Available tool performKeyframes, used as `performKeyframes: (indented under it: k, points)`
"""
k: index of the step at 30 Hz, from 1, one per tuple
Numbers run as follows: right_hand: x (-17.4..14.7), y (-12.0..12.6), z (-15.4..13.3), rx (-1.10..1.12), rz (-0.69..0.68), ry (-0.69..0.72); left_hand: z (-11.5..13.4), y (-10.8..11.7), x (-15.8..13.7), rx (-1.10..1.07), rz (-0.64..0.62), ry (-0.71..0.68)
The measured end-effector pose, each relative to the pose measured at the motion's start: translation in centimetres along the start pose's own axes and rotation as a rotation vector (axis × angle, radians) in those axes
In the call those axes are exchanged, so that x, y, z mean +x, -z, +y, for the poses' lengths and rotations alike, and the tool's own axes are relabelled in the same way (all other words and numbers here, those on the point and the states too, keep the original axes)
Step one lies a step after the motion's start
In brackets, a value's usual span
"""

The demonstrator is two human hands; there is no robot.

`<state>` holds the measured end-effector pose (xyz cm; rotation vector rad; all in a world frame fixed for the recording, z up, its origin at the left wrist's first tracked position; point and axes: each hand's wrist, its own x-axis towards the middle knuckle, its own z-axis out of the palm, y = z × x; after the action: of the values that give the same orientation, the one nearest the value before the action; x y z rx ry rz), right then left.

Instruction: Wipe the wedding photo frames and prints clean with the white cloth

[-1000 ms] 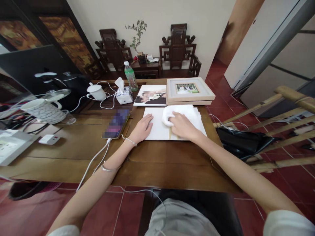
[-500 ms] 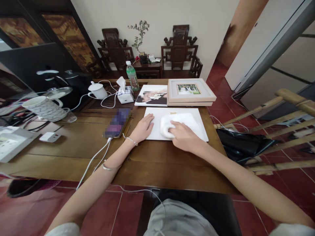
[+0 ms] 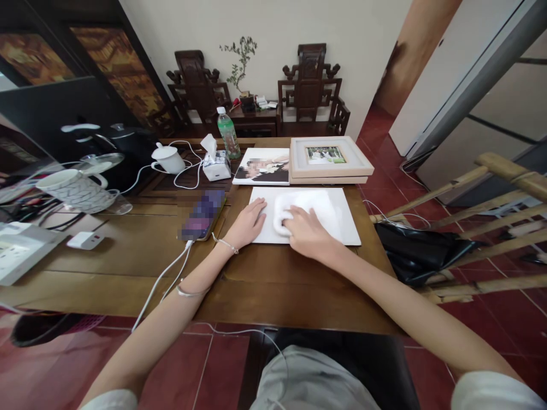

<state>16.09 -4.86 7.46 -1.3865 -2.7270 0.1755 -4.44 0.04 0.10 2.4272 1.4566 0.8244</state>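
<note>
A white flat board [image 3: 348, 219], perhaps an album or panel, lies on the wooden table [image 3: 265, 285] in front of me. My left hand [image 3: 249, 221] rests on its left edge, fingers stretched out, with nothing held. On the board's surface, my right hand [image 3: 311, 232] presses down on a folded white cloth [image 3: 318, 206], its fingers bent into the cloth. The cloth covers much of the middle of the board, and part of its near side is hidden behind the right hand.
Behind the board are a photo panel [image 3: 265, 165] and stacked framed pictures [image 3: 352, 156]. To the left lie a charging phone [image 3: 203, 215], a tissue box [image 3: 216, 166], a bottle [image 3: 228, 134], a lidded cup [image 3: 168, 158], a patterned mug [image 3: 77, 191] and a power strip [image 3: 21, 250].
My right hand and the white cloth have slid slightly to the left across the board. My left hand stays in place at the board's edge.
</note>
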Motion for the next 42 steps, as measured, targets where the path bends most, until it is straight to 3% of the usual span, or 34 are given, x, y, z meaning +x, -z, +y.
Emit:
performKeyframes:
  k: [4,7,14,21,25,34,37,42]
  points:
    - [-3.7,-0.1,-2.0,0.033,-0.01,0.079,0.0,0.0,0.0,-0.001,0.001,0.001]
    - [-4.6,0.3,-2.6,0.067,-0.041,0.118,0.0,0.0,0.0,0.008,0.005,-0.008]
    - [0.3,1.7,-0.6,0.061,-0.069,0.005,-0.3,-0.1,0.0,-0.001,0.001,-0.02]
    - [5.6,1.8,1.2,0.029,0.002,-0.097,-0.2,0.2,0.1,-0.028,-0.011,-0.046]
    - [4.8,1.7,0.3,0.007,0.001,-0.089,-0.2,0.1,0.1,-0.032,-0.008,-0.049]
    - [-3.0,1.4,-3.6,0.06,-0.055,0.093,-0.4,-0.1,0.1,-0.009,0.01,-0.025]
    - [-2.7,1.9,-3.4,0.069,-0.085,0.078,-0.4,-0.1,0.1,-0.003,0.006,-0.03]
    - [1.8,2.7,-1.4,0.036,-0.118,-0.033,-0.5,-0.1,0.1,-0.016,-0.006,-0.047]
